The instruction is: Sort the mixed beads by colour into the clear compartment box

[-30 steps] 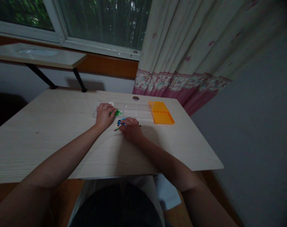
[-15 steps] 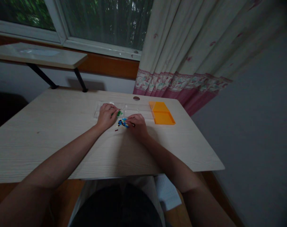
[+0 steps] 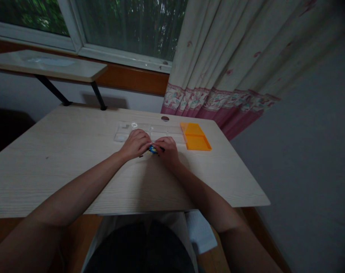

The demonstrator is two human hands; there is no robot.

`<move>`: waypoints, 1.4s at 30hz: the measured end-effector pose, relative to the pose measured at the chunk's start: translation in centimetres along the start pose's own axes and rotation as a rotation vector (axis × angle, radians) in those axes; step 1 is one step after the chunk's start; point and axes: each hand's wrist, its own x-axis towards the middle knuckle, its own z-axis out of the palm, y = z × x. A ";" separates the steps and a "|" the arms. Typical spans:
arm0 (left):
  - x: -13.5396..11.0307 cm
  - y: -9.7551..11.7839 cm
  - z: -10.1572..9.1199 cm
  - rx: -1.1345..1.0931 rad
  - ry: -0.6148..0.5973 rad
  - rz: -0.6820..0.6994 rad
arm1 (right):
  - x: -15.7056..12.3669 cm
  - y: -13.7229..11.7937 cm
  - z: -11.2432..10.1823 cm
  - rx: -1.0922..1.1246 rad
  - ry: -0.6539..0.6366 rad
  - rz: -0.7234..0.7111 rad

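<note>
My left hand (image 3: 136, 144) and my right hand (image 3: 166, 148) rest close together on the pale wooden table (image 3: 75, 163), fingers curled down over a small heap of coloured pieces (image 3: 153, 149), of which only a blue and yellow bit shows between them. Both hands pinch or cover pieces; what each holds is hidden. Just behind the hands lies a clear plastic compartment tray (image 3: 124, 131). An orange lid (image 3: 195, 136) lies to the right of the tray.
A small dark round spot (image 3: 164, 118) marks the table's far edge. A side shelf on black legs (image 3: 47, 66) stands at the back left under the window. A patterned curtain (image 3: 217, 76) hangs at the back right. White cloth (image 3: 200, 231) lies below the table's near edge.
My left hand has moved right from the green pieces in the tray to meet my right hand over the heap. The green pieces are now hidden under it.
</note>
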 end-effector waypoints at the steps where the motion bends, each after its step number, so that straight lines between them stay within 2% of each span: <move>1: 0.0 0.0 0.0 0.010 0.005 -0.007 | 0.0 0.0 -0.1 0.000 0.004 -0.002; 4: 0.0 -0.4 0.1 0.052 0.059 -0.063 | 0.2 0.3 -0.6 -0.010 0.055 0.009; 11: -0.3 -2.8 0.3 0.135 0.223 -0.326 | 0.8 2.1 -2.3 0.023 0.205 0.105; 14: -0.5 -3.5 0.4 0.148 0.272 -0.390 | 0.9 2.6 -2.8 0.071 0.256 0.136; 23: -0.6 -3.6 0.5 0.134 0.282 -0.420 | 1.0 4.1 -2.7 0.218 0.367 0.270; 33: -0.7 -3.8 0.6 0.149 0.320 -0.437 | 0.8 4.0 -2.6 0.223 0.357 0.280; 42: -0.6 -3.6 0.5 0.159 0.270 -0.477 | 1.0 3.4 -2.6 0.189 0.325 0.286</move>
